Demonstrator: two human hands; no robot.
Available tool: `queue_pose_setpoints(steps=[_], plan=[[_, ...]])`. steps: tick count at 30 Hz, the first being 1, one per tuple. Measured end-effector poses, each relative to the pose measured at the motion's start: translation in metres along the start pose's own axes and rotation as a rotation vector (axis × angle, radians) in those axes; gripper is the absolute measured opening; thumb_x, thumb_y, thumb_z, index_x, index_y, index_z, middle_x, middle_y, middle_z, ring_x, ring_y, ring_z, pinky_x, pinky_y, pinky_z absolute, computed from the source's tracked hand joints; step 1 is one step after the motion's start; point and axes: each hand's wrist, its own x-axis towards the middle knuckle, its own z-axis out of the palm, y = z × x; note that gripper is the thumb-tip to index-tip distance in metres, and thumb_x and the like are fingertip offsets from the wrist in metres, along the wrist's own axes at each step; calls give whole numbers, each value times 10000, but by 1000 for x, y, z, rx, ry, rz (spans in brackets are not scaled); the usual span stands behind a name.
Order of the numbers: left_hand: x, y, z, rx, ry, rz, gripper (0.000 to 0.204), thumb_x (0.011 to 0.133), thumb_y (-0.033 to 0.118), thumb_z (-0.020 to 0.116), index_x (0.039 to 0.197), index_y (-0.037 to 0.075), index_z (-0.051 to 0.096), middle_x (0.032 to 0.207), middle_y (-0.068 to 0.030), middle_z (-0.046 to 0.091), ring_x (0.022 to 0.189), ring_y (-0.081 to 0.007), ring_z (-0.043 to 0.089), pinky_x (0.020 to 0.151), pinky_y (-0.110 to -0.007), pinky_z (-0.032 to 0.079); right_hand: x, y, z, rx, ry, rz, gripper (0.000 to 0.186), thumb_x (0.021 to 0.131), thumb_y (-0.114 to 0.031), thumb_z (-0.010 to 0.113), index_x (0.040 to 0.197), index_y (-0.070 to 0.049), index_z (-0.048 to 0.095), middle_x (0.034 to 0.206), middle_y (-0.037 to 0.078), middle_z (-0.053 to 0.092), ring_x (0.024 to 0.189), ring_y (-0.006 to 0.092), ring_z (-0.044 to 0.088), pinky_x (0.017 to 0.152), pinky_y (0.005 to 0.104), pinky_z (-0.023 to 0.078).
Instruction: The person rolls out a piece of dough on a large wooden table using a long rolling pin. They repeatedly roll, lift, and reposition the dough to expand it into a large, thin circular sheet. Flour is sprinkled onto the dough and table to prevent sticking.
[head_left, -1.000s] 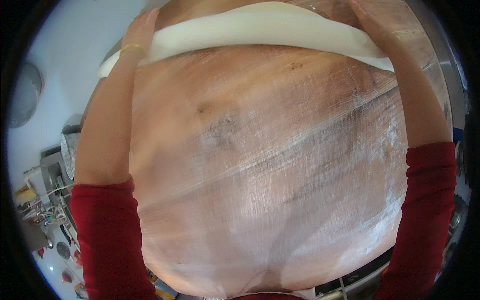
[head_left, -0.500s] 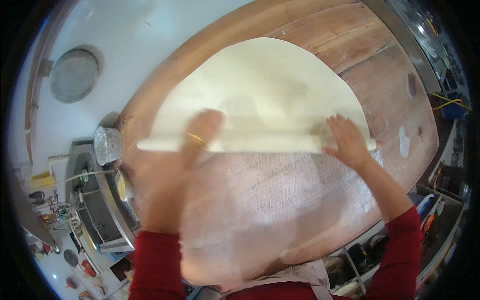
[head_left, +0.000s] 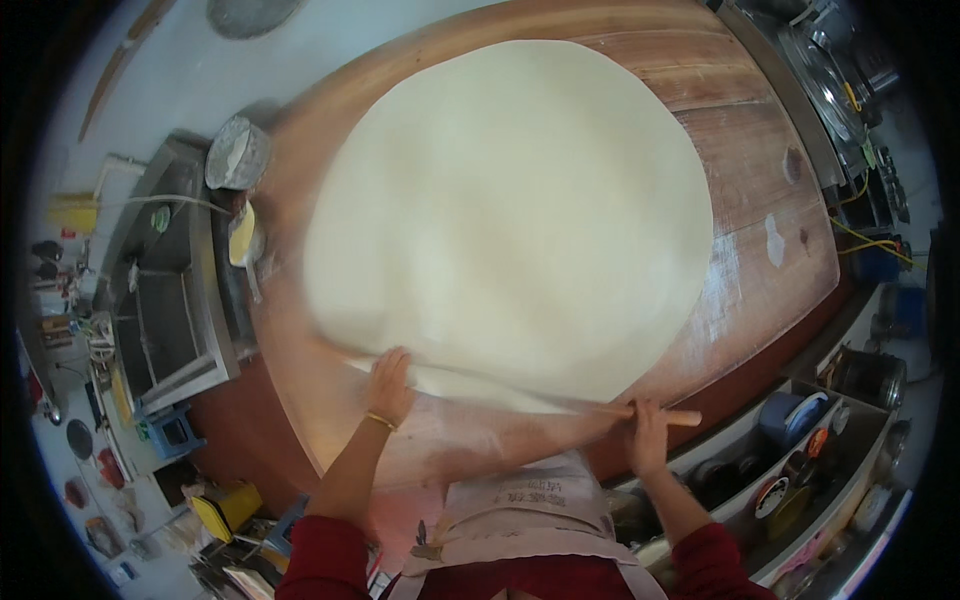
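Note:
A large round sheet of pale dough (head_left: pixel 510 200) covers much of the wooden board (head_left: pixel 760 260). A long wooden rolling pin (head_left: pixel 678 417) lies along its near edge, blurred toward the left, where dough partly hides it. My left hand (head_left: pixel 390 390) grips the pin left of middle, its fingers bent over it. My right hand (head_left: pixel 648 440) holds the pin near its bare right end. A metal bowl (head_left: pixel 238 153) and a long-handled scoop with yellow contents (head_left: pixel 243 240) sit by the board's left edge.
A steel sink (head_left: pixel 170 320) is at the left. Below right are open compartments with pots and containers (head_left: pixel 790 420). Steel pans and yellow hoses (head_left: pixel 870 245) line the right. A yellow bin (head_left: pixel 225 508) stands at lower left, near a blue stool (head_left: pixel 172 432).
The dough, rolled up at the far side, now lies spread out. Both hands and the pin have come back to the near edge, and the view takes in more surroundings.

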Motion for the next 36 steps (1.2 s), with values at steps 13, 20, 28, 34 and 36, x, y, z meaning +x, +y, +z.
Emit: queue_pose_setpoints(steps=[13,20,28,34,36], plan=[[-57,11,-8,-48,66,13,238,629,95,671,856,91,596,860,-81,560,848,-301,540,706,-420,448,81,19,-36,-32,36,143,118,704,-48,606,816,-32,574,802,153,588,767,343,569,696,438,445],[37,179,77,-328,163,-75,303,689,212,661,965,101,603,941,-90,576,886,-280,541,747,-401,442,147,77,-11,846,464,758,298,838,-219,550,1050,-14,514,971,112,574,855,249,571,715,373,486],[58,214,44,-434,272,-433,308,771,138,564,1067,54,564,1075,-146,552,1038,-324,491,894,-437,382,188,-8,-20,1549,-160,801,382,915,-297,518,1180,-30,456,1122,113,536,980,193,558,810,313,476],[132,302,97,-283,137,-302,569,798,174,546,1303,-22,371,1365,-199,362,1266,-341,340,1039,-457,271,223,3,-46,66,-327,-644,460,846,-230,547,1232,-3,445,1281,176,455,1211,353,387,1019,465,266],[83,339,119,-385,86,-296,597,795,196,554,1322,-3,355,1382,-189,342,1289,-332,316,1047,-462,255,172,39,-44,122,-468,-584,534,852,-282,544,1288,-4,408,1331,170,420,1273,333,333,1044,458,242]])
